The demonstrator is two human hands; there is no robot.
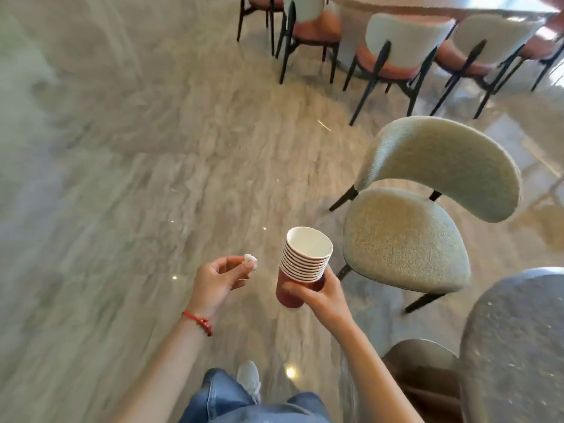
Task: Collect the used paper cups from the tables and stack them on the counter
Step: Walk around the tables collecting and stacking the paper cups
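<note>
no legible text, labels or numbers

A polished marble floor [152, 148] in grey and beige veining fills most of the scene, with small bright glints of reflected light. Near the right side stands a cream boucle chair [406, 239] on dark legs, its curved backrest facing away. At the far top right, a row of similar chairs with pink seats [393, 50] is tucked under a long pale table [427, 4]. A round speckled grey tabletop [518, 346] sits at the lower right corner.
</note>
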